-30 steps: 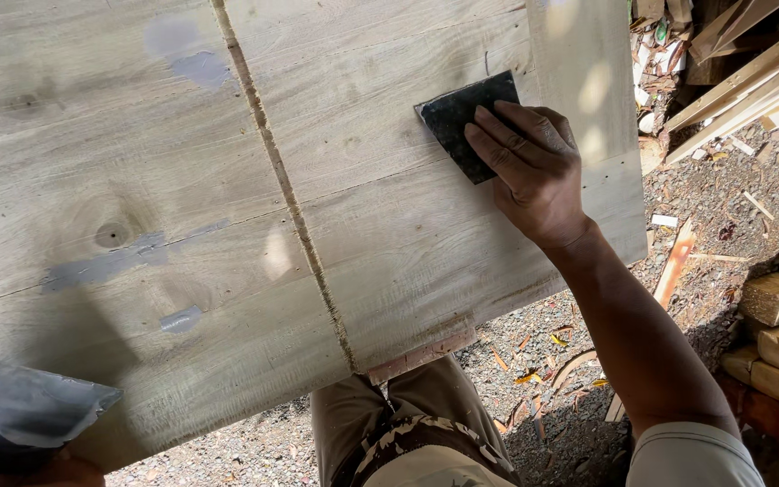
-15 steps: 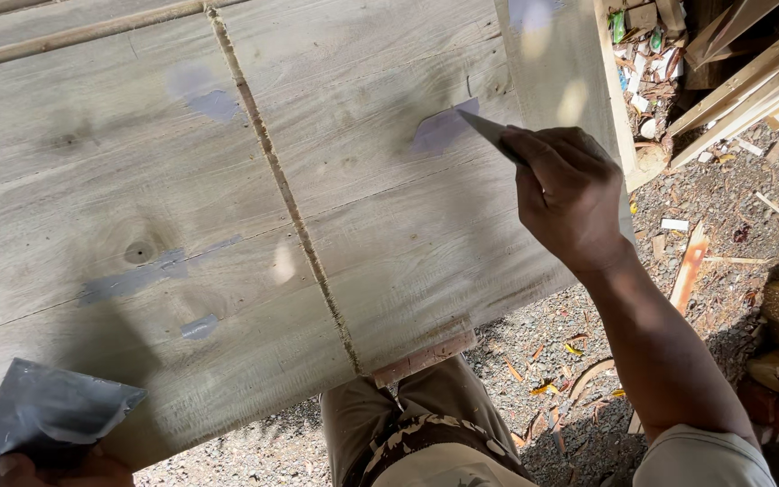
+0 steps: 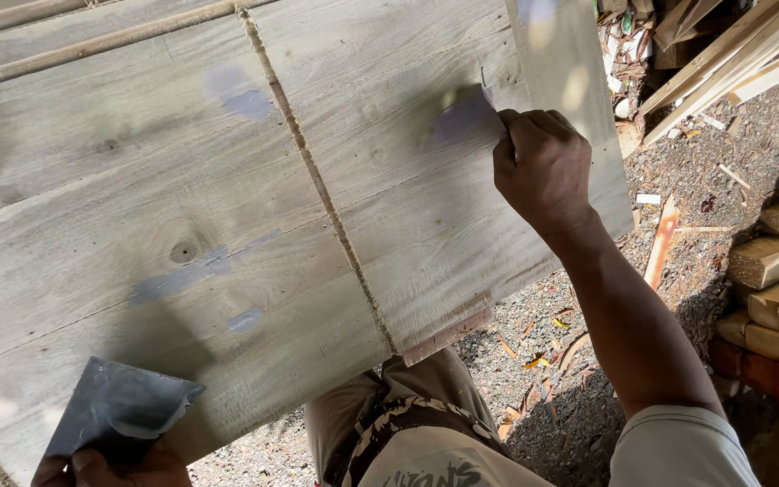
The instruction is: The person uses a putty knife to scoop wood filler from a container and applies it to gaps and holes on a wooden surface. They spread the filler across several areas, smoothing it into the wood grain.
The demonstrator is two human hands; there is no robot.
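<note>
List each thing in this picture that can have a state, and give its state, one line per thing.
Right hand: closed on a thin scraper, pressed to the board.
Grey filler patch: freshly smeared beside the right hand.
Left hand: gripping a grey plate loaded with filler.
Wooden board: lying flat, patched grey in several spots.
Groove: unfilled, running across the board.

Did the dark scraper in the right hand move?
Yes. The scraper lay flat on the board, covering the spot. It has tipped up on edge and slid right, baring a grey patch.
</note>
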